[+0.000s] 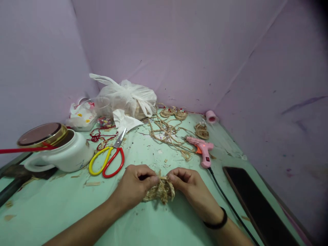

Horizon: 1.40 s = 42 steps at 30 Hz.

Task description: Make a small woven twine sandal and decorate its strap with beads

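Note:
A small piece made of braided straw cord (pixel 162 192) is held low over the green tabletop, at the lower middle of the head view. My left hand (pixel 138 184) pinches its left upper side between thumb and fingers. On the other side, my right hand (pixel 188 186) grips the right upper edge with thumb and curled fingers. A short knotted tuft of cord hangs at the front of the piece. Parts of it are hidden behind my fingers. A dark band circles my right wrist.
Scissors (pixel 109 160) with yellow and red handles lie left, beside a white teapot (pixel 74 155). A pink glue gun (pixel 203 148) and its cable lie right, near a dark phone-like slab (pixel 256 205). Behind are loose straw cord (pixel 166 131), woven pieces (pixel 201 131) and a white plastic bag (pixel 128 97).

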Available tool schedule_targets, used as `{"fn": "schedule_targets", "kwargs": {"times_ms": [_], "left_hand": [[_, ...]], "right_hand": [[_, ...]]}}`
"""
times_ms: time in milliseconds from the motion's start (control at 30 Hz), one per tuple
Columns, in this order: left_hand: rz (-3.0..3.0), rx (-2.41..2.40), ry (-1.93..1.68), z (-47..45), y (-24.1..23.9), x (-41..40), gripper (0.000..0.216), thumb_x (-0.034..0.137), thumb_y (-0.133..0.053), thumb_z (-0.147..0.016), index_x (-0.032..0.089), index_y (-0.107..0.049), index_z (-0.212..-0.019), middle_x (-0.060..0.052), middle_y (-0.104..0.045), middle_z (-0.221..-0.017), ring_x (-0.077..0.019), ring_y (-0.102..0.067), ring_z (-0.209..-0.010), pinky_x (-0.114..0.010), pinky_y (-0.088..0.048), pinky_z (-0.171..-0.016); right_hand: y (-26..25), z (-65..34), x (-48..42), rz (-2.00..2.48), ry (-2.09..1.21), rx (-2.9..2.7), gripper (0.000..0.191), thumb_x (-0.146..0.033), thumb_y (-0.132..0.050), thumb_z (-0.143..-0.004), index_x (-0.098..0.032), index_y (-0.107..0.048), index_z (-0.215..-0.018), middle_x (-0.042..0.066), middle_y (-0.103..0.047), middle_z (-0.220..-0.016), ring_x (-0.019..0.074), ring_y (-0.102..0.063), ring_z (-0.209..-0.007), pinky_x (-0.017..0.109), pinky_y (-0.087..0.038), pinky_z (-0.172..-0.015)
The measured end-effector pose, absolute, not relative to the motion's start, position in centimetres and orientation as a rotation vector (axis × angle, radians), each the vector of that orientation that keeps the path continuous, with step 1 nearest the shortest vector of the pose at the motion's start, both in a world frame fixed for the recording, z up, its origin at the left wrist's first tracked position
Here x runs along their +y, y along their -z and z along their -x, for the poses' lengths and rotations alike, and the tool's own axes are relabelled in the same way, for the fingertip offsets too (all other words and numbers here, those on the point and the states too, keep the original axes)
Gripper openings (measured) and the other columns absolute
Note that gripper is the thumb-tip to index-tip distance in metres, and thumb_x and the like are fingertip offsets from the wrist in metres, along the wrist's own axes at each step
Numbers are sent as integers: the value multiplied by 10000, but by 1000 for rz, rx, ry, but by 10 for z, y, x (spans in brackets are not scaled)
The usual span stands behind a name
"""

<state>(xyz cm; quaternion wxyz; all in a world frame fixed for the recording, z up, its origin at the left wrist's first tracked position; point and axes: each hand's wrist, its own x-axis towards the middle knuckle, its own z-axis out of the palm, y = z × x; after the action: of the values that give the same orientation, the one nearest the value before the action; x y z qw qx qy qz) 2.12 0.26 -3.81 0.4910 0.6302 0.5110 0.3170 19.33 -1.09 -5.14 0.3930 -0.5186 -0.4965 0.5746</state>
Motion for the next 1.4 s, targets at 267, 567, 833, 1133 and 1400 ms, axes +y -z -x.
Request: {"fn": "schedule_targets", "kwargs": {"times_ms": [267, 567, 833, 1133, 1400], "left_hand": [[-1525, 1278, -921, -27, 37, -1, 174, 230, -591, -657, 160, -610, -499, -2, -548, -518, -120, -473, -522, -215, -360, -495], [-1357, 1319, -945, -20, 36, 8, 173, 285, -625, -642, 141, -623, -547, 7, -549, -520, -113, -454, -534, -206, -349, -494], [-1350, 1409, -1002, -22, 35, 5, 156, 271, -640, -626, 143, -636, -538, 6, -563, -508, -116, -459, -526, -201, -356, -479], [-1223, 1311, -1106, -23, 47, 6, 172, 306, -659, -639, 138, -670, -604, -5, -614, -560, -126, -504, -558, -206, -411, -512], [-1070, 1267, -1193, -23, 58, 6, 178, 319, -679, -643, 143, -677, -671, -11, -639, -590, -148, -550, -589, -237, -448, -544]], "right_hand": [[54, -188, -13, 1308, -1413, -1181, 313, -433, -626, -693, -144, -572, -587, -29, -498, -514, 93, -398, -487, 228, -306, -485], [50, -193, -9, 1344, -1273, -1242, 339, -450, -588, -707, -157, -540, -545, -30, -467, -498, 103, -392, -495, 240, -300, -497], [52, -188, -12, 1287, -1250, -1223, 306, -425, -528, -752, -162, -528, -596, -22, -468, -544, 114, -412, -537, 232, -330, -517], [49, -186, -14, 1283, -1194, -1168, 270, -386, -560, -724, -149, -545, -597, -23, -485, -528, 105, -420, -517, 220, -323, -496], [53, -185, -14, 1210, -1337, -1084, 339, -466, -582, -709, -139, -576, -620, 6, -550, -538, 131, -493, -524, 248, -391, -530]]}}
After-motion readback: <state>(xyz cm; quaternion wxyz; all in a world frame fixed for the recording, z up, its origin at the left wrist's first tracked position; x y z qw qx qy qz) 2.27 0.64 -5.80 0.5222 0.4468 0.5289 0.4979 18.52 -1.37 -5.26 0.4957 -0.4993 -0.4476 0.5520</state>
